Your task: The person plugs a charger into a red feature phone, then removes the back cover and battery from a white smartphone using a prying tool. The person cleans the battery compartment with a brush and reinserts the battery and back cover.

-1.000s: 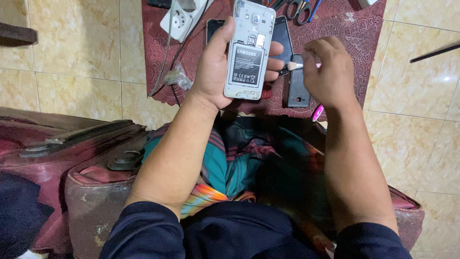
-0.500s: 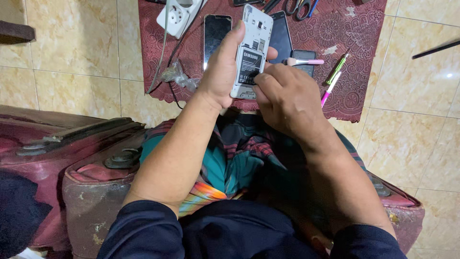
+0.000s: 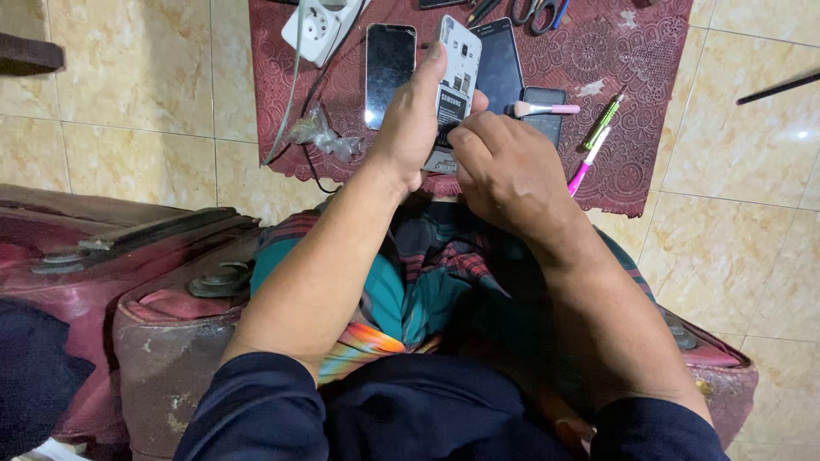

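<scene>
My left hand [image 3: 412, 128] grips a white phone [image 3: 456, 77] with its back cover off, held upright over a dark red mat [image 3: 632, 60]. The phone's battery faces me. My right hand [image 3: 504, 171] presses its fingertips against the lower part of the phone, at the battery's bottom edge. A small brush with a pink handle [image 3: 547, 108] lies on the mat just right of the phone, free of either hand.
On the mat lie a black phone [image 3: 389, 72], another dark phone [image 3: 502, 64], a smaller dark device [image 3: 547, 115], a white power strip [image 3: 318, 26], scissors [image 3: 538, 10], green and pink tools [image 3: 598, 137] and a crumpled plastic bag [image 3: 320, 135]. Worn maroon cushions [image 3: 128, 282] flank my lap on a tiled floor.
My right hand set the pink-handled brush down on the mat and moved left onto the phone's lower end. The left hand kept holding the phone, tilting it slightly.
</scene>
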